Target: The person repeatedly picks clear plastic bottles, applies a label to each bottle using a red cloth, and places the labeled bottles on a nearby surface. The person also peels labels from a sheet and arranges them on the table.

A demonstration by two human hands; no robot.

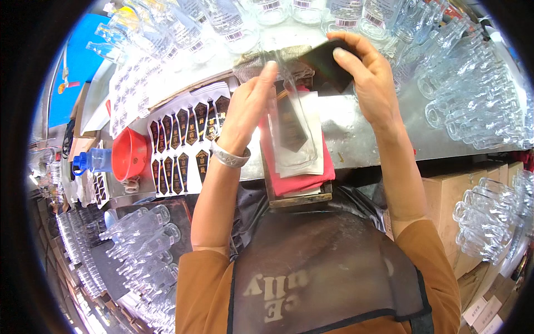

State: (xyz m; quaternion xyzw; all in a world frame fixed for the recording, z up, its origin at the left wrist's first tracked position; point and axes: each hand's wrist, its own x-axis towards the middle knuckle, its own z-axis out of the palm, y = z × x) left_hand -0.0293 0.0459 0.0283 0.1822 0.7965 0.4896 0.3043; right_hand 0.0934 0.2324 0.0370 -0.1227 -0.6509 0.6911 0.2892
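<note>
Across the metal worktop (351, 131), the back bottles (231, 22) carry print, while a seemingly part-used sheet still bears dark labels (183, 123). The left hand (251, 108) is closed around a clear bottle (295, 125) over red cloth (327, 166), its dark label apparently placed; the right hand (370, 78) pinches a dark flat piece (328, 61).

Red basin (129, 155) beside blue container (100, 160); cardboard boxes (443, 207) at right.

I see the flat piece (329, 64) at the far middle in black, while the cloth (308, 182) nearer is pinkish red. At left, I notice a bright red bowl (129, 153) and a white sheet (192, 172) patterned with black-and-gold labels (182, 122). The near apron (334, 245) is brown, edged in black.
</note>
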